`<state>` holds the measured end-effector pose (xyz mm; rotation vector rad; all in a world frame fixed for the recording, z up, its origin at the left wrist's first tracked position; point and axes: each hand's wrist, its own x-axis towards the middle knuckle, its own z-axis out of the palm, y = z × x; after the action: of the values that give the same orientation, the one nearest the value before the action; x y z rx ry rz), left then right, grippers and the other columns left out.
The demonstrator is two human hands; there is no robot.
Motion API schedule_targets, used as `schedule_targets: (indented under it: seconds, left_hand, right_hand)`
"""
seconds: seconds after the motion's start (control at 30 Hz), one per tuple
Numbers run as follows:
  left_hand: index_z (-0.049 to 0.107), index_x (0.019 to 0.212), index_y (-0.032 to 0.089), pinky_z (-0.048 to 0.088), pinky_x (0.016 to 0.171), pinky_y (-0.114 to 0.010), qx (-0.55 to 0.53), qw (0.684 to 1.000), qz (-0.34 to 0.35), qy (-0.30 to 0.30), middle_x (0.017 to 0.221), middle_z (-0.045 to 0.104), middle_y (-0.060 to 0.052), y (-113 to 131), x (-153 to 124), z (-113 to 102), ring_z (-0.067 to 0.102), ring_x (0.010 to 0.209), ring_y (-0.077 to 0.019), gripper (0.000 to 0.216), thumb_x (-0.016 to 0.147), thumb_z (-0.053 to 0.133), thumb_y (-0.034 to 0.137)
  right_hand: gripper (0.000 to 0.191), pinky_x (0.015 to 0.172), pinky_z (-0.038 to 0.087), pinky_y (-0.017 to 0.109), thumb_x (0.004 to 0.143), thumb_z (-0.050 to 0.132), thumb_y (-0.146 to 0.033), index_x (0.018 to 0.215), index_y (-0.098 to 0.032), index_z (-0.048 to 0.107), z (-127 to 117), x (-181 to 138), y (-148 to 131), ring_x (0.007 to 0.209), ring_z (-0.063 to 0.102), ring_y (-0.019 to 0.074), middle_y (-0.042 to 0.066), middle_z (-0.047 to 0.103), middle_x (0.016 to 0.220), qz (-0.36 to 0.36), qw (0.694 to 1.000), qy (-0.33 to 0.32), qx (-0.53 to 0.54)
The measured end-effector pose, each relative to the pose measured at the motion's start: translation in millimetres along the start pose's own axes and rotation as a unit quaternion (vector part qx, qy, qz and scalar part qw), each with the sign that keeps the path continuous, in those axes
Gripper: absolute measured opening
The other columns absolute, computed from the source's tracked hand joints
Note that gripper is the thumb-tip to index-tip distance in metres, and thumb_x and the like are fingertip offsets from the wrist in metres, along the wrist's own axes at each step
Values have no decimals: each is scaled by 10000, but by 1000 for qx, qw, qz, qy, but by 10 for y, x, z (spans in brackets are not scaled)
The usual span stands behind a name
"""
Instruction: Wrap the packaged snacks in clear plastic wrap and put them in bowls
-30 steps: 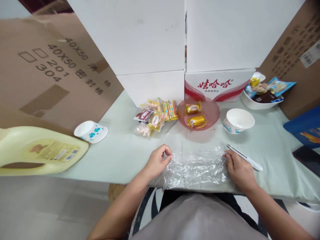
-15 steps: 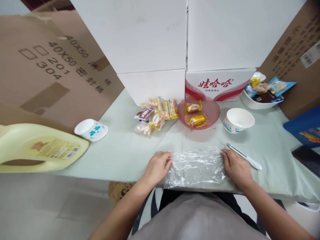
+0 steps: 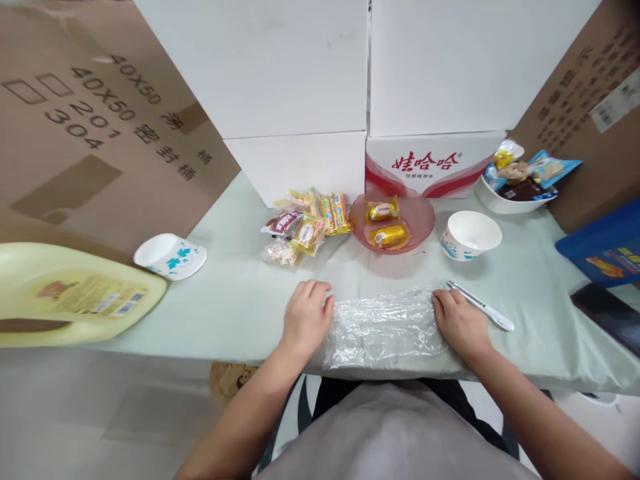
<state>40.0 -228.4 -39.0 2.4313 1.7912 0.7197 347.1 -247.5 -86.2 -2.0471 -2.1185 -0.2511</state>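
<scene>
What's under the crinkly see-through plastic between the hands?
The pale green tablecloth shows through the clear plastic. Shiny creases hide some of it, and the right hand covers whatever lies directly beneath that hand.

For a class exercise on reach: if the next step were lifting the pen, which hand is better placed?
Likely the right hand: it lies beside the pen, at the near end of the clear plastic film. The left hand, by the film's other end, would have to reach across.
</scene>
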Motion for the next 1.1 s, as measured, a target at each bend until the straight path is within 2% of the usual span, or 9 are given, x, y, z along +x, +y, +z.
schedule_targets:
  seconds: [0.13, 0.23, 0.33, 0.43, 0.5, 0.6, 0.8, 0.97, 1.1]
  left_hand:
    - [630, 996, 192, 501, 843, -355, -75, 971, 179, -137, 1012, 660, -61, 306, -26, 175, 577, 949, -222, 155, 865, 572, 132]
    - [609, 1134, 204, 476, 916, -437, -56, 968, 173, -176, 1218, 613, -94, 373, -157, 280, 537, 1103, -271, 297, 839, 633, 177]
    - [556, 1259, 219, 420, 992, -494, -45, 966, 162, -194, 1366, 535, -101, 345, -254, 276, 465, 1224, -307, 434, 836, 649, 238]
    - [508, 1338, 231, 359, 1047, -525, -27, 962, 170, -213, 1447, 465, -102, 361, -228, 265, 408, 1291, -333, 546, 826, 666, 333]
    - [466, 1385, 251, 318, 1082, -525, -15, 957, 182, -225, 1497, 409, -90, 362, -164, 293, 376, 1331, -326, 599, 833, 655, 386]
    - [387, 1446, 270, 231, 1139, -519, 10, 949, 207, -238, 1556, 319, -74, 215, -101, 334, 296, 1404, -308, 658, 860, 613, 468]
    - [309, 1490, 251, 119, 1165, -555, 54, 944, 230, -229, 1583, 244, -106, -267, -274, 113, 160, 1462, -346, 796, 835, 577, 615]
    - [561, 1279, 221, 257, 1134, -522, -27, 937, 282, -205, 1452, 471, -104, -170, -428, -50, 325, 1395, -332, 534, 845, 610, 527]
    - [638, 938, 177, 415, 1011, -448, -69, 961, 227, -140, 1191, 645, -109, -301, -605, -102, 527, 1203, -277, 170, 878, 602, 331]
  right_hand:
    - [293, 533, 356, 272, 990, 389, -312, 1074, -191, 642, -38, -13, 74, 751, 634, 186, 70, 657, 942, -15, 1000, -22, 0]
    - [274, 564, 412, 283, 972, 419, -296, 1106, -187, 631, -164, -36, 274, 752, 637, 190, 78, 657, 997, 9, 999, -37, -7]
    - [279, 699, 482, 326, 953, 455, -308, 1091, -161, 648, -355, -53, 350, 825, 635, 224, 104, 661, 989, 15, 1000, 1, 5]
    - [311, 917, 461, 364, 956, 470, -349, 1121, -157, 651, -448, -29, 119, 1032, 599, 243, 120, 664, 1091, -119, 989, 14, 90]
    - [372, 1032, 393, 402, 956, 476, -393, 1232, -180, 605, -390, 8, -89, 1186, 537, 245, 110, 617, 1264, -231, 963, -32, 133]
    - [606, 1120, 270, 502, 921, 489, -526, 1416, -178, 447, -175, 42, -170, 1383, 349, 291, 124, 448, 1473, -288, 945, -92, 122]
    - [804, 1139, 189, 552, 892, 448, -634, 1513, -158, 262, -30, -129, 269, 1455, 172, 333, 148, 291, 1556, -208, 974, -71, 53]
    - [833, 1147, 155, 569, 862, 467, -675, 1518, -207, 256, -156, -288, 201, 1465, 124, 339, 113, 240, 1580, -295, 951, -60, 70]
    - [821, 1139, 188, 557, 872, 460, -662, 1527, -227, 223, -73, -354, 176, 1458, 170, 321, 90, 266, 1574, -302, 947, -69, 83]
